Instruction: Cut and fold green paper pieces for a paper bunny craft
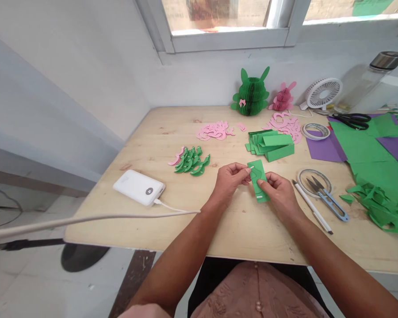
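Between my hands is a green paper strip [259,172] with a curved shape drawn on it and small pale marks near its ends. My left hand [234,176] pinches its upper left edge. My right hand [278,187] grips its right side, thumb lying across the front. Beyond the hands lies a stack of folded green paper strips [275,145]. To the left sits a pile of curved green cutouts [192,161] with some pink ones at its edge. Right of my right hand are a white pen [313,207], a roll of tape [307,172] and blue-handled thread snips [331,201].
A white power bank [139,187] with a cable stands left. Pink cutouts [215,130] lie mid-table. At the wall are a green paper rabbit [254,99], a pink one [283,98] and a small fan [324,93]. Black scissors [351,120] and green scraps [384,207] lie right.
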A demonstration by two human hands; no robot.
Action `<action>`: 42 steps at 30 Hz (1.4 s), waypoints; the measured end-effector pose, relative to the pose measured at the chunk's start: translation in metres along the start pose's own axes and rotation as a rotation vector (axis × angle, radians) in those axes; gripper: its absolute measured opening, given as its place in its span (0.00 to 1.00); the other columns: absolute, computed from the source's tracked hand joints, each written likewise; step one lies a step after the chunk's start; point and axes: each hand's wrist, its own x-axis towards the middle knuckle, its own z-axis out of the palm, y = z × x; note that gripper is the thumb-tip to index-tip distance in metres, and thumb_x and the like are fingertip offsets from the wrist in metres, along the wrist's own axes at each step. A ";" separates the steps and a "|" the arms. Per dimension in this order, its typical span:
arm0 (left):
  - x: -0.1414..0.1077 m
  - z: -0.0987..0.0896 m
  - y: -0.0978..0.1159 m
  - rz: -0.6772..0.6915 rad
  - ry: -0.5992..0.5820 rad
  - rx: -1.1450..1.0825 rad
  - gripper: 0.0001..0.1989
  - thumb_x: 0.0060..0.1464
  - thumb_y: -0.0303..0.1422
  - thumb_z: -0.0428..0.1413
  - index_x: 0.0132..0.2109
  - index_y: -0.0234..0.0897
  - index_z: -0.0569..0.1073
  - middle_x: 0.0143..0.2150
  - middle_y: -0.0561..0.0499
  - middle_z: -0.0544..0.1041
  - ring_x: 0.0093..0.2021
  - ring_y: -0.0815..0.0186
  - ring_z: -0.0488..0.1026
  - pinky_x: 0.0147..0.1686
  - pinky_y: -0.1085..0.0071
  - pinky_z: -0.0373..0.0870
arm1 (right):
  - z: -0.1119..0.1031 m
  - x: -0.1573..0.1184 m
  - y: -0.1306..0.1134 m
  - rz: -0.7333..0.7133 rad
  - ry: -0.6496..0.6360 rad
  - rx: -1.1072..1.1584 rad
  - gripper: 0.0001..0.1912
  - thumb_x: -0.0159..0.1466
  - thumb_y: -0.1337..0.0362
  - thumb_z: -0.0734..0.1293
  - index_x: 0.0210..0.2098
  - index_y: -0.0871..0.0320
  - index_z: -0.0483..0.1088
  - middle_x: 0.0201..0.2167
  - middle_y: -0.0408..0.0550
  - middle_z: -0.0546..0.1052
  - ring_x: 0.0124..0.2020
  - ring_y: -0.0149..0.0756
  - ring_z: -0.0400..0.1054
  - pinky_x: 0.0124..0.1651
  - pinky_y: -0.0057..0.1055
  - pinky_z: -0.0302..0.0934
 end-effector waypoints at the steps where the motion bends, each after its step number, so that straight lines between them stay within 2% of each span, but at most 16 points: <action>1: 0.000 0.000 0.000 0.003 0.001 0.002 0.11 0.41 0.37 0.64 0.27 0.33 0.73 0.22 0.53 0.74 0.24 0.71 0.70 0.28 0.73 0.68 | 0.000 0.000 0.000 0.001 0.000 0.002 0.13 0.50 0.56 0.71 0.25 0.58 0.68 0.18 0.38 0.67 0.19 0.25 0.56 0.22 0.24 0.51; 42: 0.000 0.001 0.000 0.031 0.021 0.029 0.12 0.41 0.38 0.63 0.24 0.34 0.71 0.21 0.54 0.73 0.22 0.72 0.68 0.28 0.74 0.68 | -0.001 0.000 0.000 -0.024 -0.018 -0.059 0.15 0.50 0.52 0.71 0.25 0.58 0.69 0.18 0.39 0.67 0.18 0.27 0.57 0.21 0.25 0.51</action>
